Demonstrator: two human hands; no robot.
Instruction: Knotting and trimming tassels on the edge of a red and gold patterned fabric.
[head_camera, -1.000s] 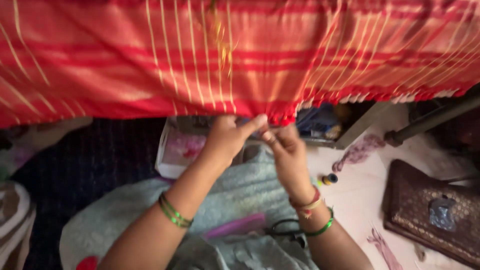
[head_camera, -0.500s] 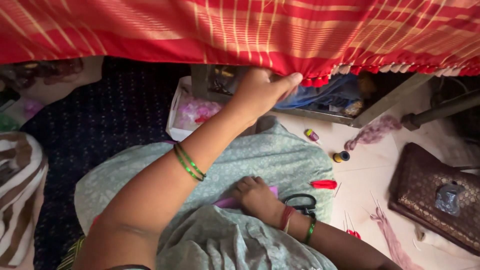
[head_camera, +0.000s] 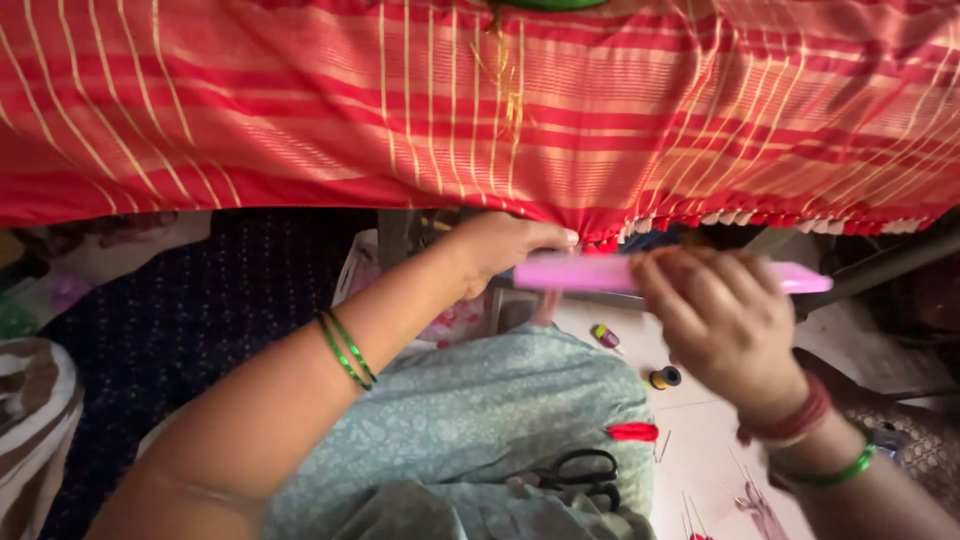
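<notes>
Overhead, the red striped cloth (head_camera: 480, 110) hangs across the whole top of the view, its lower fringed edge running just above both sets of fingers. Below the fingers, toward the person, lies the pale green patterned garment (head_camera: 480, 420) over the lap, with black scissors (head_camera: 575, 470) and a small red bundle of thread (head_camera: 633, 432) resting on it, well apart from either hand. The left hand (head_camera: 505, 248) reaches up to the cloth's edge with its fingers curled and pinched on the hem at the gathered point. The right hand (head_camera: 725, 320) sits just beside it to the right, fingers closed around a pink flat stick (head_camera: 600, 272). The stick's long axis runs level, left to right, parallel to the hem and just beneath it; its left end comes up to the left fingertips, touching or nearly so, while its right end juts past the right fingers. Of the two hands, the left is nearer the hem. On the pale floor beneath the right fingers sit a yellow thread spool (head_camera: 664, 377) and a smaller multicoloured spool (head_camera: 603, 335).
</notes>
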